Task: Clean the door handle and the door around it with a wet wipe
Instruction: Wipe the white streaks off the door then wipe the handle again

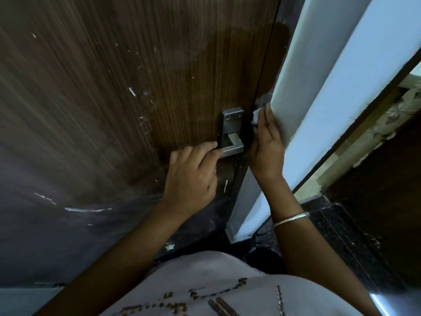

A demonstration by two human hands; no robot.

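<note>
Tight slot between door handle (232, 142) and white frame (307, 110), right hand (266, 149) inside; broad open door (114, 99) leftward.

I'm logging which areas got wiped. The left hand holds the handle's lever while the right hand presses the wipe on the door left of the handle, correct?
Not quite. The head view shows the right hand pressing the wipe right of the handle, beside the white frame. The left hand does hold the lever.

The door (114, 87) is dark brown with fine vertical grain and white flecks; the handle (232, 135) is brushed silver, the wipe (256, 117) white, the frame (319, 99) pale blue.
</note>
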